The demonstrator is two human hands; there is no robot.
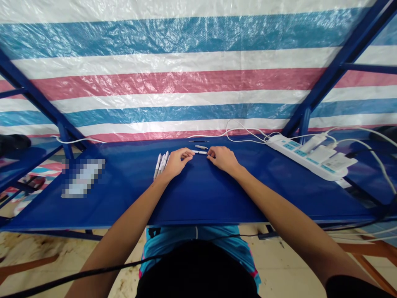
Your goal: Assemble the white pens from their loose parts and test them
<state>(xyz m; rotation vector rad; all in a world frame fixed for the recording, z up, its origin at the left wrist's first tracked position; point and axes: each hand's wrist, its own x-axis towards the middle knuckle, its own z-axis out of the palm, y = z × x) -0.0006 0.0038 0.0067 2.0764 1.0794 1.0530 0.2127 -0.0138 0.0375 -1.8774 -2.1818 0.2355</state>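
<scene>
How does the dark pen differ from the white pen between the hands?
The dark pen is black and slim; the white pen is pale and thicker. The dark pen lies apart, up the table; the white pen touches the left hand and right hand. Both lie crosswise.

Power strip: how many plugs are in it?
3: a slim white plug, a block adapter and a larger adapter, all toward the power strip's right end.

A striped blue, pink and white tarpaulin (173, 82) hangs behind blue steel shelving (338, 70) above a stained tiled floor (74, 252).
</scene>
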